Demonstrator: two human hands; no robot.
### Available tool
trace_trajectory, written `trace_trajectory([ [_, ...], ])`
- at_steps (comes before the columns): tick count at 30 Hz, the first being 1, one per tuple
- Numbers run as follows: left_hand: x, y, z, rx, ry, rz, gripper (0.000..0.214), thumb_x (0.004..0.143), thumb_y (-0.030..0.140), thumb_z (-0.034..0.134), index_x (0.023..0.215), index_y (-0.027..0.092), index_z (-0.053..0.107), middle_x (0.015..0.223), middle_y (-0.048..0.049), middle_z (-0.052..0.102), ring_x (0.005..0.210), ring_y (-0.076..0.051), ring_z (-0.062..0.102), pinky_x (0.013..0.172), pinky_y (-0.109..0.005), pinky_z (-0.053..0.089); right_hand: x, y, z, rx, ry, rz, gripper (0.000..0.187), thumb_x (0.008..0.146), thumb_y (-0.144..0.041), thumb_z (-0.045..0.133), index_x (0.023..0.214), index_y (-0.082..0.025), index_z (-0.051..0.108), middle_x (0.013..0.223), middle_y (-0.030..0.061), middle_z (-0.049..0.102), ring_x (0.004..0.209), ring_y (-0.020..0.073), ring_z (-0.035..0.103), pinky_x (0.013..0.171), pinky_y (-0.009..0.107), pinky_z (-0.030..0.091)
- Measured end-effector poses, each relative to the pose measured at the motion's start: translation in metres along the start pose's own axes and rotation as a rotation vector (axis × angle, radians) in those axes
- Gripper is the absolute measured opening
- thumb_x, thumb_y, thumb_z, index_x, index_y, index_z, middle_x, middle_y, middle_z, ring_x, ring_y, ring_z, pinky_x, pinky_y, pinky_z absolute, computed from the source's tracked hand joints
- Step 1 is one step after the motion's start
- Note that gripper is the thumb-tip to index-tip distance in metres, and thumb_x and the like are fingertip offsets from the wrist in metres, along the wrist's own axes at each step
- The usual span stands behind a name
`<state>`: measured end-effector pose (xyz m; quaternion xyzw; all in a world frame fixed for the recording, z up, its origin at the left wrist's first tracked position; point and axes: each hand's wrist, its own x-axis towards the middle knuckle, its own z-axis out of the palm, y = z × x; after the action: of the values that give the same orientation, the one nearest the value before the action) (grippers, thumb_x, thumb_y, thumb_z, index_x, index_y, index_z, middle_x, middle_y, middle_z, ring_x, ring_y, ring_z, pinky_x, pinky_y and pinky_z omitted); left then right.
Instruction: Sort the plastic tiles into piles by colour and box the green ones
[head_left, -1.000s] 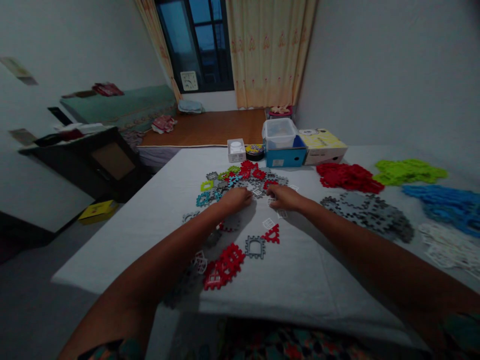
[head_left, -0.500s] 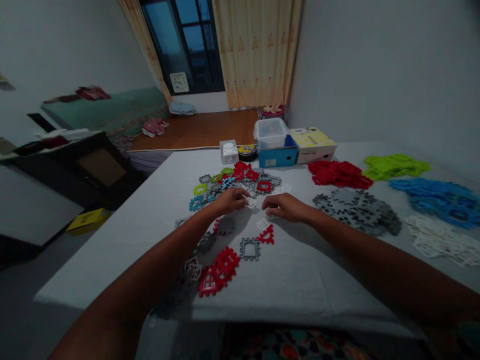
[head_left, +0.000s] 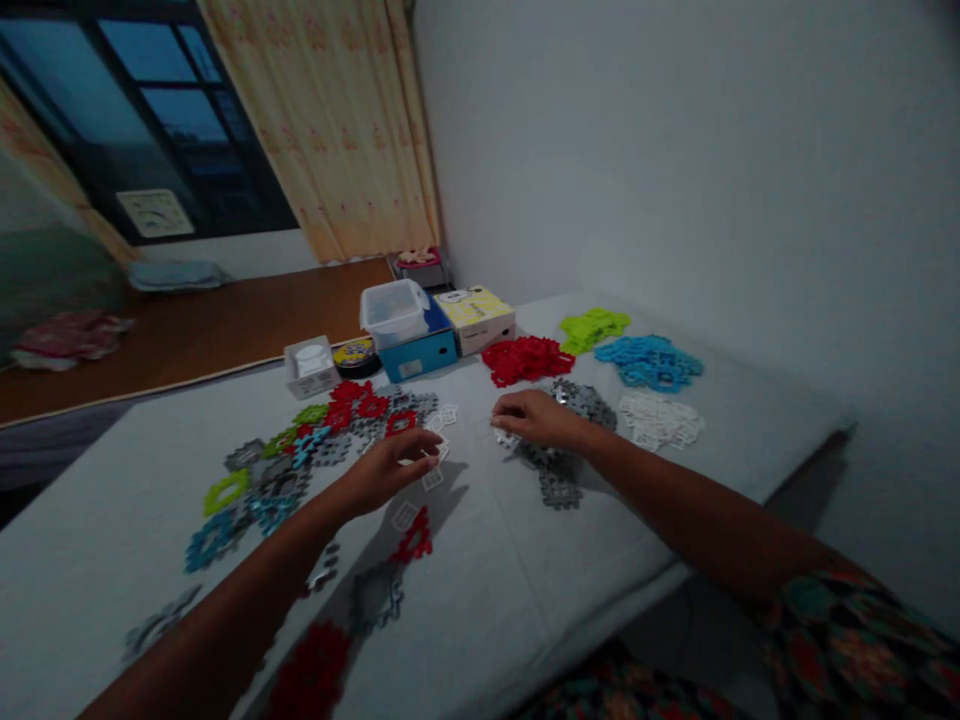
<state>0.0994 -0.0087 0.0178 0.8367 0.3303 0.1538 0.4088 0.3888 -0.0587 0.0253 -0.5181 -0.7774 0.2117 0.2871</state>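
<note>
Grey toothed plastic tiles (head_left: 561,490): piled together — likely colour-grouped.
Left hand (head_left: 390,468): fingers parted, near white plastic lattices (head_left: 433,479).
Right hand (head_left: 534,416): curled beside tiles — can't tell grip.

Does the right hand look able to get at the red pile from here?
Probably yes: the red pile lies just beyond the right hand, and nothing visible blocks the way.

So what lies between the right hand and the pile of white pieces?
In the head view, the gray pile lies between the right hand and the white pile, partly hidden by the right forearm.
</note>
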Motion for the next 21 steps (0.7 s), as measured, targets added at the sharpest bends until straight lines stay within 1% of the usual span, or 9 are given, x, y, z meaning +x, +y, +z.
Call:
trace_trajectory([
  [2, -0.004, -0.003, -0.005, 0.071, -0.032, -0.011, 0.039, 0.082, 0.049, 0.059, 0.107, 0.02, 0.065, 0.109, -0.0079, 0.069, 0.098, -0.022, 0.065, 0.082, -0.033, 0.055, -0.032, 0.027, -0.045, -0.086, 0.099, 0.086, 0.03, 0.085, -0.04, 0.05, 0.078, -0.015, 0.066, 0.071, 0.0018, 0.062, 0.067, 0.0133, 0.053, 0.061, 0.024, 0.035],
  [4, -0.009, -0.008, -0.008, 0.11, -0.047, -0.041, 0.039, 0.082, 0.05, 0.056, 0.105, 0.02, 0.067, 0.109, -0.0075, 0.069, 0.1, -0.023, 0.064, 0.082, -0.032, 0.055, -0.069, 0.058, -0.087, -0.144, 0.183, 0.237, 0.036, 0.085, -0.048, 0.049, 0.075, -0.017, 0.065, 0.067, 0.0015, 0.06, 0.066, 0.0144, 0.053, 0.059, 0.024, 0.035],
  [6, -0.011, -0.012, -0.011, 0.136, -0.044, -0.066, 0.039, 0.082, 0.051, 0.055, 0.103, 0.02, 0.069, 0.108, -0.0075, 0.07, 0.1, -0.024, 0.065, 0.083, -0.032, 0.055, -0.105, 0.09, -0.118, -0.181, 0.177, 0.386, 0.042, 0.083, -0.054, 0.048, 0.072, -0.017, 0.064, 0.062, 0.001, 0.058, 0.062, 0.015, 0.052, 0.055, 0.025, 0.033],
  [8, -0.01, -0.016, -0.012, 0.147, -0.045, -0.078, 0.04, 0.082, 0.052, 0.055, 0.103, 0.021, 0.069, 0.108, -0.0076, 0.071, 0.1, -0.024, 0.065, 0.084, -0.032, 0.054, -0.133, 0.114, -0.135, -0.206, 0.115, 0.472, 0.047, 0.08, -0.06, 0.048, 0.068, -0.017, 0.063, 0.059, 0.001, 0.056, 0.059, 0.0151, 0.051, 0.053, 0.026, 0.032],
  [11, -0.003, -0.021, -0.015, 0.163, -0.059, -0.077, 0.041, 0.081, 0.052, 0.055, 0.103, 0.021, 0.07, 0.109, -0.0076, 0.071, 0.101, -0.025, 0.065, 0.082, -0.032, 0.055, -0.153, 0.134, -0.142, -0.248, 0.088, 0.52, 0.051, 0.071, -0.068, 0.052, 0.069, -0.018, 0.064, 0.063, 0.0029, 0.061, 0.061, 0.0169, 0.054, 0.055, 0.027, 0.036],
  [15, 0.001, -0.027, -0.027, 0.244, -0.01, -0.058, 0.039, 0.081, 0.049, 0.055, 0.1, 0.019, 0.071, 0.105, -0.0085, 0.072, 0.098, -0.024, 0.066, 0.087, -0.034, 0.052, -0.158, 0.146, -0.14, -0.301, 0.217, 0.61, 0.05, 0.067, -0.067, 0.057, 0.082, -0.021, 0.065, 0.075, 0.0089, 0.068, 0.069, 0.0242, 0.061, 0.062, 0.034, 0.043],
  [18, -0.009, -0.03, -0.04, 0.279, 0.056, -0.056, 0.038, 0.081, 0.046, 0.055, 0.097, 0.016, 0.071, 0.102, -0.0093, 0.073, 0.095, -0.023, 0.066, 0.087, -0.034, 0.051, -0.163, 0.168, -0.143, -0.367, 0.207, 0.593, 0.04, 0.069, -0.062, 0.057, 0.081, -0.026, 0.067, 0.085, 0.0138, 0.071, 0.073, 0.0307, 0.063, 0.067, 0.044, 0.044],
  [20, -0.021, -0.032, -0.049, 0.266, 0.083, -0.053, 0.034, 0.082, 0.042, 0.055, 0.096, 0.016, 0.072, 0.1, -0.0085, 0.073, 0.09, -0.02, 0.066, 0.085, -0.032, 0.051, -0.163, 0.19, -0.146, -0.479, 0.251, 0.61, 0.04, 0.067, -0.066, 0.057, 0.081, -0.03, 0.069, 0.084, 0.0184, 0.07, 0.064, 0.0339, 0.061, 0.06, 0.051, 0.041],
  [21, -0.028, -0.033, -0.052, 0.243, 0.076, -0.055, 0.032, 0.082, 0.039, 0.056, 0.096, 0.015, 0.072, 0.099, -0.008, 0.073, 0.089, -0.019, 0.066, 0.083, -0.03, 0.05, -0.159, 0.199, -0.146, -0.496, 0.298, 0.548, 0.04, 0.068, -0.067, 0.057, 0.083, -0.032, 0.07, 0.083, 0.02, 0.069, 0.061, 0.0339, 0.059, 0.058, 0.052, 0.039],
])
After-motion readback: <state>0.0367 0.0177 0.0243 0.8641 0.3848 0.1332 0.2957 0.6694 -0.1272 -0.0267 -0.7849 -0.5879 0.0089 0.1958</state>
